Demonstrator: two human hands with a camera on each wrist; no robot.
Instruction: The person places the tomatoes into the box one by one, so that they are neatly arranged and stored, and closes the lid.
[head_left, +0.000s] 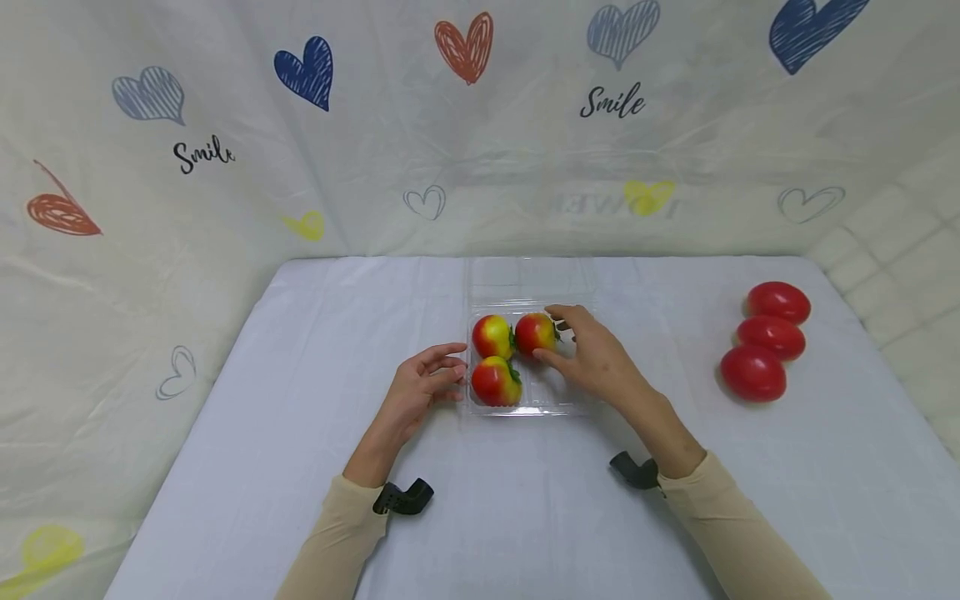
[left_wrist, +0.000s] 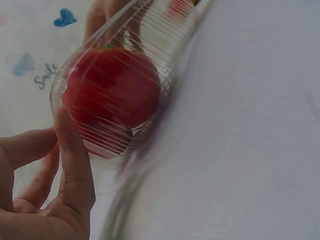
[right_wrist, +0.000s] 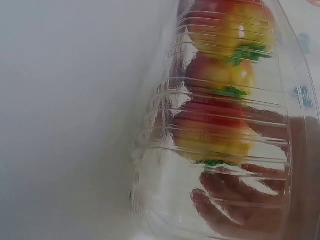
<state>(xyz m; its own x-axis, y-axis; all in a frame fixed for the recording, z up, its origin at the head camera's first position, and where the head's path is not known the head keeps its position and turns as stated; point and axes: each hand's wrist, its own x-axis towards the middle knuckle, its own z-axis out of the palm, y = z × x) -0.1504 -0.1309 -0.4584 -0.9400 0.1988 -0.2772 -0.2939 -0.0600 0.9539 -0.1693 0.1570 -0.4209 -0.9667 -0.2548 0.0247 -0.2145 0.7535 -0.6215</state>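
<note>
A clear plastic clamshell box [head_left: 551,404] lies on the table, its lid [head_left: 528,279] folded back away from me. Inside sit two glossy red-and-yellow fruits with green leafy tops, one at the back left [head_left: 492,336] and one at the front left [head_left: 496,382]. A third such fruit [head_left: 534,333] is at the back right of the box. My right hand [head_left: 600,358] holds it between thumb and fingers, the leafy end toward the palm. At the box's left wall, my left hand [head_left: 420,385] rests its loosely bent fingertips [left_wrist: 72,145] against the plastic.
Several smooth, red, egg-shaped items make a row at the table's right side: a far one [head_left: 778,302], a middle one [head_left: 771,337] and a near one [head_left: 753,373]. A white cloth [head_left: 480,508] covers the table. Behind it hangs a curtain [head_left: 360,167] printed with hearts.
</note>
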